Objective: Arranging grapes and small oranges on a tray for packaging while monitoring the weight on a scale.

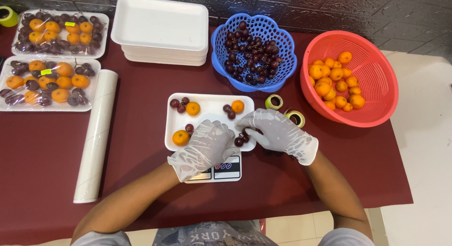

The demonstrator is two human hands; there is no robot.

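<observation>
Both forearms bare and angled inward, left hand (205, 148) in thin clear glove, fingers curled, right hand (278, 132) gloved alike, fingertips pinched together

**Around the blue basket**

The blue basket (221, 43) of dark grapes stands at the back of the dark red tabletop (141, 170). Just to its left is a stack of white foam trays (160, 24). Just to its right is a red basket (376, 81) of small oranges. In front of it lie two tape rolls (274, 102). Well to its left are two wrapped fruit trays (59, 34), with a white film roll (96, 133) beside the nearer one.
</observation>
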